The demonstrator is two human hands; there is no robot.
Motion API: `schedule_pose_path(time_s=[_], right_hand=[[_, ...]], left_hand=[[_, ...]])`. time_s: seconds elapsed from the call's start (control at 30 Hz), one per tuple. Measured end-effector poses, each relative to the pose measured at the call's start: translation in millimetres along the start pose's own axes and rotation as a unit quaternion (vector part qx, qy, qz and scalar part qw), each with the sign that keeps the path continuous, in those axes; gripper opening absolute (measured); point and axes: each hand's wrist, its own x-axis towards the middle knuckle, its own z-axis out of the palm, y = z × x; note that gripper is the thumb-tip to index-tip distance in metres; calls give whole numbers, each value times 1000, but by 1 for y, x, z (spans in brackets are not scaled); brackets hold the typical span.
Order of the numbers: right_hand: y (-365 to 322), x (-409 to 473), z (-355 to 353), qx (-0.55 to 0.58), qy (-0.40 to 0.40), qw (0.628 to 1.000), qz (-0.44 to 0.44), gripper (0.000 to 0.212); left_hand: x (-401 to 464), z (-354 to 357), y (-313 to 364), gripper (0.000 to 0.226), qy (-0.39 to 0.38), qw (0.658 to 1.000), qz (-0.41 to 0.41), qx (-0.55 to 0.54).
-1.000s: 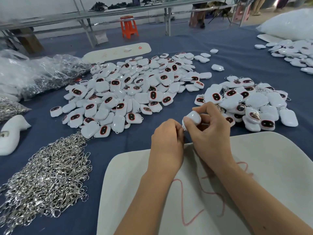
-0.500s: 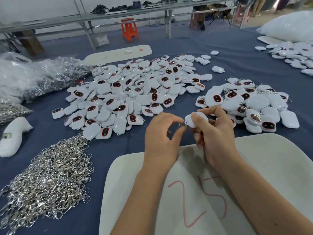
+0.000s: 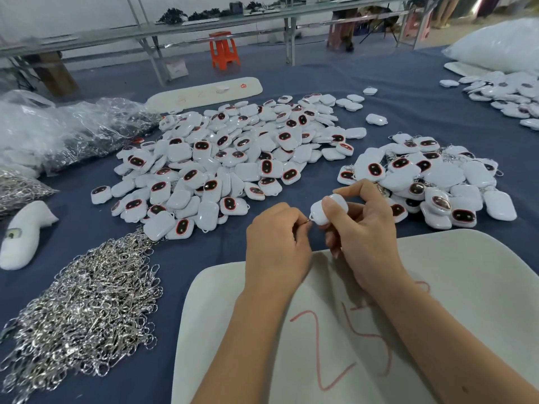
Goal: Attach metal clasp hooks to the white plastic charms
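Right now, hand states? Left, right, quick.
Left hand: closed, pinching a metal clasp hook at the charm's edge.
Right hand: closed, holding a white plastic charm between thumb and fingers.

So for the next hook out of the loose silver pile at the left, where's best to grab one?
Judging by the tangle, pinch a hook at the metal clasp hooks pile's near-right fringe, coming from above with the left hand; loops there stick out singly.

Both forearms are bare, no sleeves reaching the left hand or right hand; fingernails short, unpainted.
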Motion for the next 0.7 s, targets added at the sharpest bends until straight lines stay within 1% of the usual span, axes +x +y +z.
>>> schedule_pose_path(time_s=[0.07, 0.13, 0.23, 0.3, 0.33, 0.37, 0.4, 0.43, 0.47, 0.5, 0.57, 0.6, 0.63, 0.7], right_hand=[[0, -1, 0, -51, -8, 998, -42, 11], [1, -1, -1, -118, -25, 988, -102, 12], [2, -2, -3, -198, -53, 957, -203, 14], [2, -2, -3, -242, -52, 932, -266, 17], [2, -2, -2, -261, -52, 920, -287, 17], [2, -2, 0, -268, -53, 917, -292, 18], [3, -3, 2, -255, -52, 926, -273, 19], [3, -3, 3, -216, -50, 948, -228, 19], [2, -4, 3, -156, -45, 972, -168, 18], [2, -3, 2, -98, -39, 988, -111, 17], [1, -2, -1, -30, -31, 998, -42, 13], [0, 0, -2, -9, -31, 999, -23, 11], [0, 1, -3, 16, -32, 999, -8, 9], [-1, 4, -4, 67, -35, 997, 25, 8]], left_hand=[[0, -1, 2, 16, -2, 1000, -8, 17], [0, -3, 4, 16, -12, 999, -14, 47], [2, -4, 7, 21, -26, 994, 1, 106], [3, -5, 8, 25, -32, 990, 15, 135], [3, -5, 8, 26, -33, 988, 20, 149], [3, -5, 7, 28, -29, 987, 22, 157], [3, -3, 6, 28, -15, 988, 16, 151], [2, -2, 4, 26, 7, 992, 4, 125], [1, 0, 2, 23, 29, 997, -14, 76], [1, 1, -1, 18, 47, 998, -32, 9], [2, 2, -3, 13, 53, 990, -60, -118], [2, 2, -2, 17, 44, 984, -69, -158], [3, 2, -3, 20, 29, 980, -73, -185], [4, 3, -4, 14, -4, 975, -68, -211]])
